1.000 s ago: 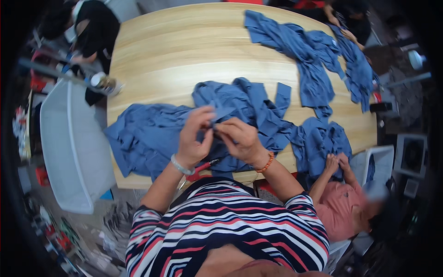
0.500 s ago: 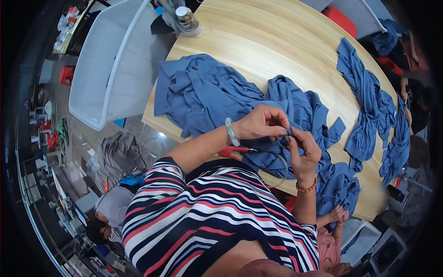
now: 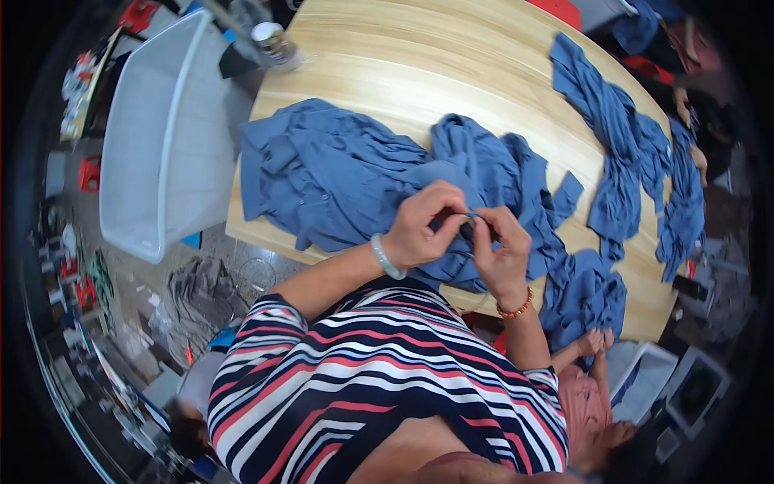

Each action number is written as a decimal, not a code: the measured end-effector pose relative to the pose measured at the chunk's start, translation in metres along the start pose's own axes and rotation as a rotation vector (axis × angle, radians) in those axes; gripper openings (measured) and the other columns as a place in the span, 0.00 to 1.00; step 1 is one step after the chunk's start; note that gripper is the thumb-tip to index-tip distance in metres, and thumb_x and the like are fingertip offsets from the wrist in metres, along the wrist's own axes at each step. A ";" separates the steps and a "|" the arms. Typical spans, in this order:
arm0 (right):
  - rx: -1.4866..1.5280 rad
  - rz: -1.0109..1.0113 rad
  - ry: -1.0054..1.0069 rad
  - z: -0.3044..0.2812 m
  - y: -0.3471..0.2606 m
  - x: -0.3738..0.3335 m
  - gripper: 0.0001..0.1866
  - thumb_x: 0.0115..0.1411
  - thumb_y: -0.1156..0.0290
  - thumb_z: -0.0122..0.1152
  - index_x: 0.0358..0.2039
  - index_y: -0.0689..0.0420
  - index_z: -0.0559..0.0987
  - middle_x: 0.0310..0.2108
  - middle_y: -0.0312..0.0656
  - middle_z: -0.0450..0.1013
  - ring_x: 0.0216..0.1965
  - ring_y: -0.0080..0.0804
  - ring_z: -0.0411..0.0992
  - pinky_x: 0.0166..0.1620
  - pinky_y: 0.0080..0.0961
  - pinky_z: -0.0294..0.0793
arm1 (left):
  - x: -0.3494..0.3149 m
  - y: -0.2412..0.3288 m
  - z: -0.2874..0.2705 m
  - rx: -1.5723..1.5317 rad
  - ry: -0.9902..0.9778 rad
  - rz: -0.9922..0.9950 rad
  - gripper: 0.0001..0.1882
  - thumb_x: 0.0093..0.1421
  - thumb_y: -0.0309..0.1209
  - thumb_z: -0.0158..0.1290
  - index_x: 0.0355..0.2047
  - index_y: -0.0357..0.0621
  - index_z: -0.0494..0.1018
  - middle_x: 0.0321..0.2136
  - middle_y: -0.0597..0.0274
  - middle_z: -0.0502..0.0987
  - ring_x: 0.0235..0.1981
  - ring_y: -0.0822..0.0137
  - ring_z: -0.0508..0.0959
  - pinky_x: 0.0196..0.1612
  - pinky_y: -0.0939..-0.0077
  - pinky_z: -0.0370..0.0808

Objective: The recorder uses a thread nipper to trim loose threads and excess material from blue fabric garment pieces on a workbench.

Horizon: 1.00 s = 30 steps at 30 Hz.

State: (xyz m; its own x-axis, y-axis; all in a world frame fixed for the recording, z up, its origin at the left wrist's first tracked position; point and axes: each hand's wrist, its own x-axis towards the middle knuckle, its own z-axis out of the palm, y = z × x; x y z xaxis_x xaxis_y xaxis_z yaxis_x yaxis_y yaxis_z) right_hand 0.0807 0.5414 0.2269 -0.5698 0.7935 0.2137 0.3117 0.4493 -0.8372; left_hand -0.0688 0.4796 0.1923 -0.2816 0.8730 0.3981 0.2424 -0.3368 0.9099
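A blue buttoned shirt (image 3: 322, 173) lies crumpled on the wooden table in front of me, and more of its bunched cloth (image 3: 484, 157) runs to the right. My left hand (image 3: 430, 224), with a pale bangle on its wrist, pinches a small edge of the blue cloth between thumb and forefinger. Close beside it, my right hand (image 3: 503, 246), wearing a beaded bracelet, pinches the same spot from the other side. The fingertips nearly meet, and what lies between them is mostly hidden.
More blue garments (image 3: 613, 145) lie along the table's (image 3: 419, 56) right side. A jar (image 3: 276, 47) stands at the far left corner beside a large white bin (image 3: 173, 137). Grey cloth (image 3: 201, 294) lies at lower left. Co-workers' hands (image 3: 595, 343) handle blue cloth at lower right.
The view has shifted, so table and bin sit differently in it. My hands stay pinched together on the cloth edge. A red-handled tool seen near my left wrist earlier no longer shows.
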 end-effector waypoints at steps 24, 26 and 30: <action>-0.151 -0.397 0.018 0.002 0.026 0.004 0.21 0.43 0.82 0.66 0.41 0.58 0.78 0.36 0.43 0.74 0.34 0.41 0.74 0.35 0.30 0.76 | -0.012 -0.010 -0.006 -0.367 0.129 -0.245 0.13 0.51 0.11 0.49 0.36 0.37 0.73 0.38 0.58 0.72 0.37 0.72 0.74 0.39 0.82 0.74; -0.135 -0.335 0.052 -0.001 0.033 0.012 0.23 0.43 0.82 0.66 0.43 0.57 0.78 0.40 0.45 0.74 0.38 0.45 0.75 0.39 0.32 0.76 | -0.002 0.005 -0.022 -0.432 0.108 -0.236 0.10 0.54 0.14 0.50 0.36 0.38 0.72 0.38 0.58 0.72 0.37 0.70 0.74 0.40 0.81 0.76; -0.276 -0.035 0.172 0.012 0.089 0.032 0.25 0.44 0.77 0.65 0.47 0.55 0.77 0.46 0.48 0.72 0.43 0.53 0.73 0.49 0.39 0.72 | 0.016 0.057 -0.051 -0.374 0.043 0.113 0.06 0.56 0.24 0.56 0.31 0.48 0.70 0.35 0.59 0.72 0.32 0.69 0.70 0.36 0.76 0.70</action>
State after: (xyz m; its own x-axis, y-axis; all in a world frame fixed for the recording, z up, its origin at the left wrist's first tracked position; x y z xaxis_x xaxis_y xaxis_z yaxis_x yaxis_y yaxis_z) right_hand 0.0807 0.6020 0.1530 -0.4539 0.8230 0.3415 0.5024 0.5529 -0.6647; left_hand -0.1071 0.4563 0.2565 -0.3127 0.8105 0.4954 -0.0793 -0.5420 0.8366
